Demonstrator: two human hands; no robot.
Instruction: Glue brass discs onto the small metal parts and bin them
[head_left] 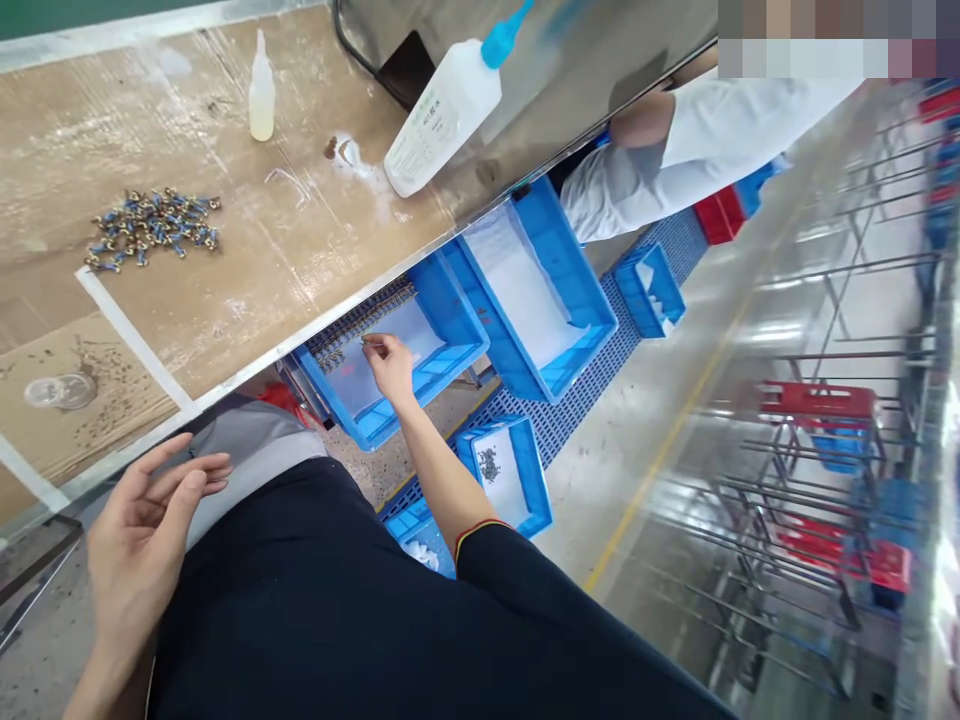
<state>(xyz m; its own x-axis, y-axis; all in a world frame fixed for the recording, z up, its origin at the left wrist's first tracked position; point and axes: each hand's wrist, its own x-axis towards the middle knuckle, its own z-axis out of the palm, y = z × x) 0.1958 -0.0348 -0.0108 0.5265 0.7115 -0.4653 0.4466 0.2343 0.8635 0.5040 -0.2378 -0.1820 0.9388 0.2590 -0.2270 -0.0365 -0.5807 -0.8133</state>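
Two hands visible. Right hand (390, 362) reaches into the blue bin (454, 312) below the table (262, 270), thumb and forefinger pinching a small metal part (368, 343). Left hand (142, 535) empty, fingers loosely spread, beside the lap.

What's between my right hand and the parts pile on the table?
Head view: from the right hand, pinching a small part, come rows of parts in the blue bin, the table's metal edge, then bare scuffed wood up to the pile.
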